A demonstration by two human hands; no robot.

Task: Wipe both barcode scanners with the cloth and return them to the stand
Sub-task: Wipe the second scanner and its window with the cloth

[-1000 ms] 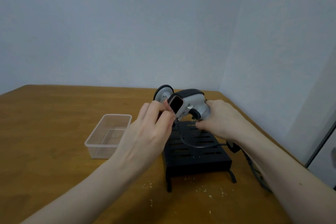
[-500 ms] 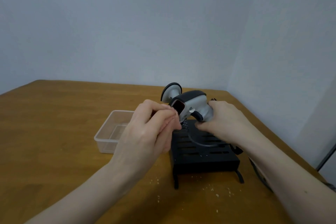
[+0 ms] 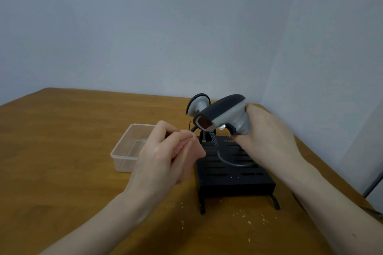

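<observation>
Right now the black slotted stand (image 3: pixel 232 174) sits on the wooden table (image 3: pixel 62 151) and serves as the anchor for everything else. Above its far right corner, the right hand (image 3: pixel 267 138) is wrapped around the grey handle of a barcode scanner (image 3: pixel 224 115), lifted clear of the stand. The scanner's dark head points toward the left, its reddish window facing the left hand, and its top is capped in black. A coiled grey cable (image 3: pixel 219 151) drops from below the scanner head, runs down over the stand's slotted top and curves toward the right wrist.

Over the stand's far left corner, the left hand (image 3: pixel 165 157) hovers with its fingers (image 3: pixel 186 143) pinched together, thumb against fingertips. Whether it grips a cloth cannot be told; nothing clearly shows between the fingers. The fingertips are near the scanner's window but apart from it.

Behind the stand, at its far edge, a second scanner (image 3: pixel 198 104) shows its rounded grey head with a black rim, partly hidden by the held scanner; how it is supported cannot be made out.

Left of the stand, just beyond the left hand, lies a clear plastic container (image 3: pixel 128 149), open on top. In front of the stand, pale crumbs (image 3: pixel 244 216) are scattered over the wood around its curved black feet. Both bare forearms reach in from the near edge.
</observation>
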